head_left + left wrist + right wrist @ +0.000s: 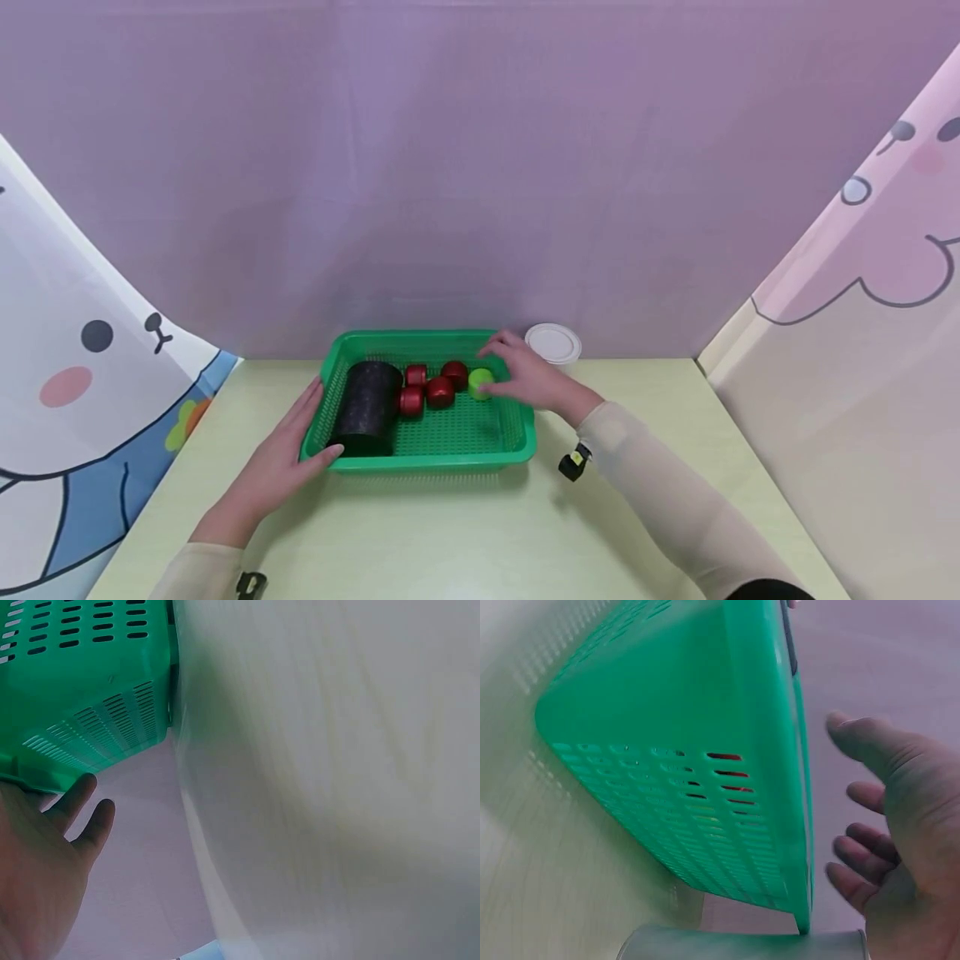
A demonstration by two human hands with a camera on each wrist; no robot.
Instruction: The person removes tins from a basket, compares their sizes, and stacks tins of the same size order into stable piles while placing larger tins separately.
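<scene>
A green plastic basket stands on the table. In its left part lies a large black cylinder. Beside that are several small, shiny red round pieces and one lime-green round piece. My left hand rests against the basket's left side, fingers extended along the outside and thumb by the front left corner. Over the right rim reaches my right hand, thumb and fingers spread apart near the lime-green piece. In the right wrist view those fingers are loosely bent with nothing between them and the thumb.
A container with a white lid stands behind the basket's right corner, its grey side near the basket in the right wrist view. A purple cloth backdrop rises behind the pale table, and printed panels flank both sides.
</scene>
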